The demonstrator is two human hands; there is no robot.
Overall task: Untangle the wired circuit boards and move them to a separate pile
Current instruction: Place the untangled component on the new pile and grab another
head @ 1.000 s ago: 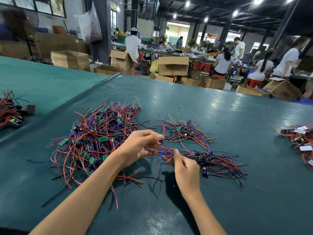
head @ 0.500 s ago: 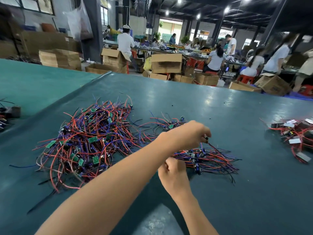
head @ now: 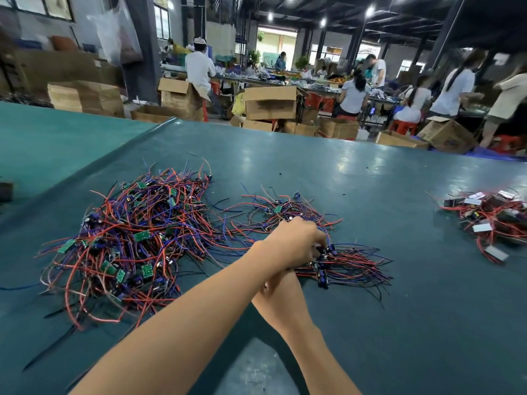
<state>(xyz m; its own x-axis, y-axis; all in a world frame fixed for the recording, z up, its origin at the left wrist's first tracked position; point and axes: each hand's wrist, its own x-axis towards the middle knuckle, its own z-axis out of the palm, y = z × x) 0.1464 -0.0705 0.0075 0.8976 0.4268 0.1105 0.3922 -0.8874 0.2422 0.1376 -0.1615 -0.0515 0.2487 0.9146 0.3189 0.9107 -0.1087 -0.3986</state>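
Across the foreground, a dark teal worktop [head: 370, 181] filled most of the view, with a paler worktop [head: 57, 138] meeting it at the left. Behind them, people [head: 199, 69] stood and sat at long benches among open cardboard boxes [head: 271, 102]. On the dark worktop, the tangle [head: 128, 238] of red, blue and black wires with small green boards lay spread at the left, the biggest mass there. To its right and nearer the middle lay the pile [head: 353, 263], its wires running roughly side by side and its dark boards bunched at the left end. Just behind that sat a looser cluster [head: 279, 212] of wired boards, touching the tangle through a few stray leads. Well apart, at the right edge, was a heap [head: 490, 220] of red wires and white-labelled parts. The left forearm [head: 185, 315] reached over the right one, crossing it at the wrist. The left hand [head: 296, 240] rested at the pile's left end, fingers curled down among the boards; whether they pinched one could not be made out. The right hand [head: 278, 283] lay mostly hidden under the left wrist, close to the same end of the pile, so its grip could not be told.
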